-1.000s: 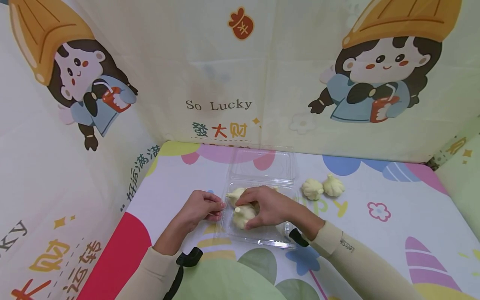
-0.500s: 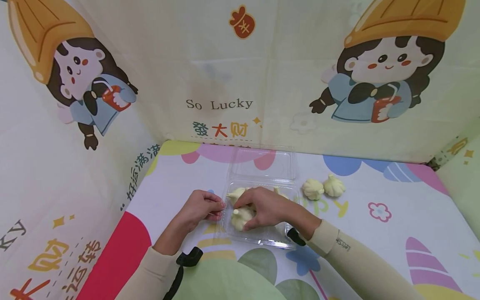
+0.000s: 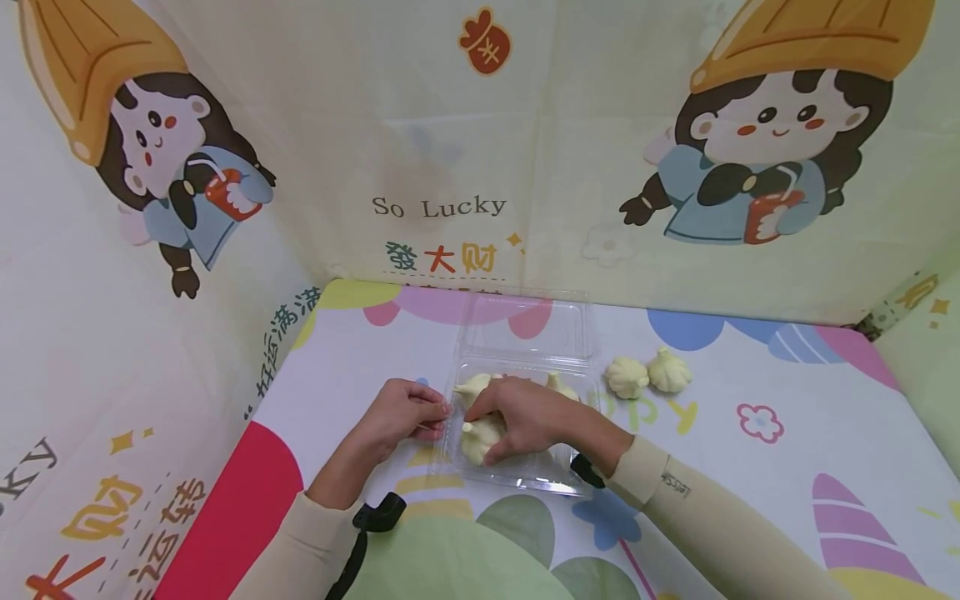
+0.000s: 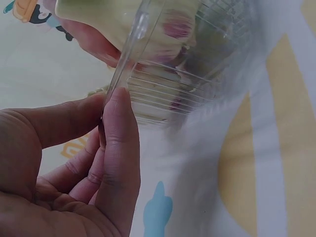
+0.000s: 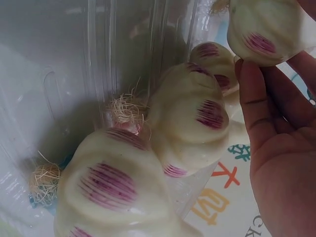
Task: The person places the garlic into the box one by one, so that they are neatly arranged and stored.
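My right hand [image 3: 532, 417] holds a pale garlic bulb [image 3: 480, 440] at the left front of a clear plastic clamshell box [image 3: 517, 483]. Thumb and fingers lie around the bulb's sides. My left hand [image 3: 405, 417] pinches the box's left rim [image 4: 123, 61] between thumb and finger, as the left wrist view shows. More garlic bulbs sit inside, one [image 3: 472, 387] at the back left and another [image 3: 558, 385] at the back right. Close up in the right wrist view, purple-streaked bulbs [image 5: 108, 187] with dry roots [image 5: 45, 183] lie in the box. My right hand hides part of its inside.
Two loose garlic bulbs, one [image 3: 626, 377] beside the other [image 3: 669, 371], rest on the printed tablecloth [image 3: 712, 500] right of the box. The box's lid [image 3: 525, 329] lies folded back toward the printed curtain [image 3: 300, 167]. Black straps circle both wrists.
The right hand has shifted slightly left with the garlic bulb, bringing it nearer the box's left wall. More of the back right bulb shows. The left hand stays at the rim.
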`<act>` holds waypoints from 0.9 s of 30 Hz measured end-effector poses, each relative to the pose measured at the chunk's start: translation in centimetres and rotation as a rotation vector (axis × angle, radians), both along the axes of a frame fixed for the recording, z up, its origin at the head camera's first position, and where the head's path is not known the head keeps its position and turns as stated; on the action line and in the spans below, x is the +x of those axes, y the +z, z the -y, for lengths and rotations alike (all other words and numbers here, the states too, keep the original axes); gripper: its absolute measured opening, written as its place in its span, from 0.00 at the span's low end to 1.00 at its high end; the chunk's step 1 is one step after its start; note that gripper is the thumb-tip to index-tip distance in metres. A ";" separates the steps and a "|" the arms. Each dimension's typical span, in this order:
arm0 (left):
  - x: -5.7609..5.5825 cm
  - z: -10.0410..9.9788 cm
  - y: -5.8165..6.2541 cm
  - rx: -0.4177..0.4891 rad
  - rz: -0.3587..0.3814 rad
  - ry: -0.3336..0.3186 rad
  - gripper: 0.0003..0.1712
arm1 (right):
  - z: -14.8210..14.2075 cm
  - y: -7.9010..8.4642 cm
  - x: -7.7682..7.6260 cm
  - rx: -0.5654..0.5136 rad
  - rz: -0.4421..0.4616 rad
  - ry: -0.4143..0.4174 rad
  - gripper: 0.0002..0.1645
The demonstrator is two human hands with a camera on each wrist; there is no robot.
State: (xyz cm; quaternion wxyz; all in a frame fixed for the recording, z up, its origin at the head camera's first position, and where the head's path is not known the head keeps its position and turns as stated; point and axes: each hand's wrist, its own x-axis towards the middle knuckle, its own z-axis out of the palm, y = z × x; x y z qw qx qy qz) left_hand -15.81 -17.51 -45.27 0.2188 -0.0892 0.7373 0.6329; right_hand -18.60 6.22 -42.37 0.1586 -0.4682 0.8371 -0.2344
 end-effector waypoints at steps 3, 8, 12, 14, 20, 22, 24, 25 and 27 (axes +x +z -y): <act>0.0 0.0 0.0 -0.004 0.000 0.001 0.09 | 0.2 -0.1 0.0 0.018 -0.001 0.006 0.31; 0.0 -0.1 0.1 -0.014 0.005 0.005 0.08 | 0.5 -0.3 0.0 0.054 -0.011 0.006 0.31; 0.0 -0.2 0.2 -0.032 0.006 0.005 0.08 | 0.6 -0.3 0.0 0.061 -0.018 0.016 0.31; 0.0 -0.1 0.2 -0.038 0.005 0.005 0.09 | 0.7 -0.3 0.0 0.067 -0.019 0.017 0.32; 0.0 -0.1 0.1 -0.045 0.003 0.005 0.09 | 0.7 -0.3 0.1 0.081 -0.026 0.009 0.34; 0.0 -0.1 0.1 -0.046 0.004 0.007 0.09 | 0.6 -0.4 0.1 0.081 -0.031 0.013 0.35; 0.0 -0.1 0.1 -0.045 0.004 0.007 0.09 | 0.6 -0.4 0.1 0.083 -0.037 0.019 0.35; 0.1 -0.1 0.1 -0.045 0.005 0.007 0.09 | 0.6 -0.5 0.1 0.084 -0.039 0.022 0.35; 0.1 -0.1 0.1 -0.043 0.005 0.008 0.09 | 0.5 -0.5 0.2 0.084 -0.042 0.028 0.34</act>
